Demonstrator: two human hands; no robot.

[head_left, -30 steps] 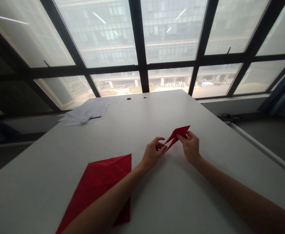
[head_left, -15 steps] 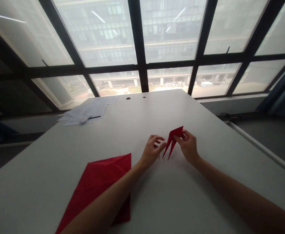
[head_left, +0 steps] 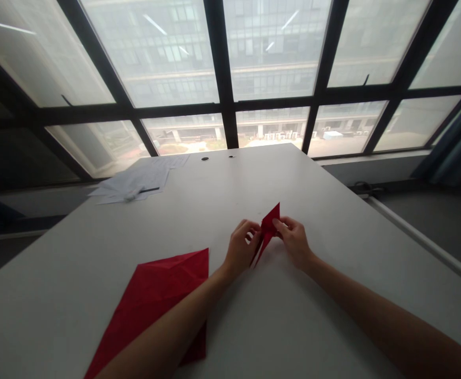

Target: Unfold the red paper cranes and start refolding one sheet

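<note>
A small red folded paper figure (head_left: pixel 270 221) is held just over the white table, one pointed corner up and two narrow points hanging toward me. My right hand (head_left: pixel 292 237) pinches its right side between thumb and fingers. On its left edge, the thumb and fingertips of my left hand (head_left: pixel 242 243) close on the paper near the top of the narrow points. A large sheet of red paper (head_left: pixel 163 289), creased and partly folded, lies on the table under my left forearm, which hides part of it.
The white table (head_left: pixel 222 195) stretches forward to tall dark-framed windows. White papers (head_left: pixel 136 179) with a dark pen (head_left: pixel 149 190) on them lie at its far left. Two round holes pierce the tabletop near the far edge. A blue curtain (head_left: pixel 447 142) hangs at right.
My right hand has moved left with the folded figure and turned it so its corner points more upward. My left hand, previously apart from the paper with curled fingers, now grips its left edge.
</note>
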